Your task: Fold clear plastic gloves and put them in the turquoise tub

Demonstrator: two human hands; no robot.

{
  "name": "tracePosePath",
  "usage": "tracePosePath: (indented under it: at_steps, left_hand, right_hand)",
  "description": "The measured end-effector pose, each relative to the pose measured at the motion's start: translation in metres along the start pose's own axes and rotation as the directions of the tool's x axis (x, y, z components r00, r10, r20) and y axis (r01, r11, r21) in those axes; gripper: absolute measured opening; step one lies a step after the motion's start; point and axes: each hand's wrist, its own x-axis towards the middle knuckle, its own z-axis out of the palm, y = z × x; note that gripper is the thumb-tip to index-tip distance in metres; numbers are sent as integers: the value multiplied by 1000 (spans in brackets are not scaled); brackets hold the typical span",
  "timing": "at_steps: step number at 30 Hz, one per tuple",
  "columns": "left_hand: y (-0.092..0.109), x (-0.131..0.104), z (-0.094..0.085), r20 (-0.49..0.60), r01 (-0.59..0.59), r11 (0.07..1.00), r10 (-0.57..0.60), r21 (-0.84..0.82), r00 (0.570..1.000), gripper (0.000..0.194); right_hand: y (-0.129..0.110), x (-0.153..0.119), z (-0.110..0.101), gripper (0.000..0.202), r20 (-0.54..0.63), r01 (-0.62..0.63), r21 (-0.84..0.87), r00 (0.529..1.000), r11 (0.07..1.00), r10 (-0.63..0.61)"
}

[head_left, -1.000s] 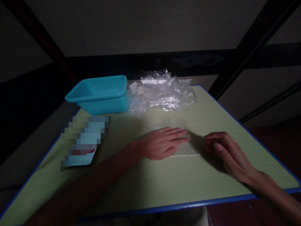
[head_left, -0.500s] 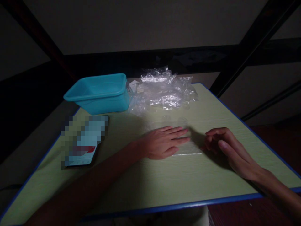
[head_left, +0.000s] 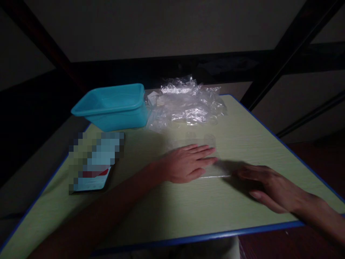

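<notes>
A clear plastic bag (head_left: 212,169) lies flat on the table in the middle of the view. My left hand (head_left: 187,163) rests palm down on it, fingers stretched out towards the right. To the right of the bag is my right hand (head_left: 265,187), palm turned down, thumb apart from the fingers and nothing visible in it. Its fingertips are close to the bag's lower right corner; shadow hides whether they touch it.
Behind the bag lies a heap of crumpled clear plastic bags (head_left: 191,104). A turquoise plastic basin (head_left: 115,118) stands at the back left. In front of it is a phone (head_left: 101,162), partly blurred out. Blue edging (head_left: 205,238) borders the pale table (head_left: 167,212).
My right hand has dropped lower towards the table and turned palm down, its fingers straighter than before. My left hand and the bag have stayed in place.
</notes>
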Motion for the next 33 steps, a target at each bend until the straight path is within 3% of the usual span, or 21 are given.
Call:
tracePosePath:
  at_steps: [6,17,24,33]
  left_hand:
    - [0,0,0,9,2,1000,-2,10,1000,46]
    - [0,0,0,-11,-8,1000,8,-4,1000,47]
    - [0,-1,1,-10,-11,1000,11,10,1000,47]
    - [-2,0,4,-12,-5,1000,6,17,1000,48]
  right_hand:
    - [-5,11,-3,26,37,-119,128,993,985,115]
    - [-4,17,-1,17,-28,-161,307,984,938,178]
    - [-9,25,2,14,-51,-243,550,945,799,322]
    - [-6,25,3,10,-29,-267,509,945,818,327]
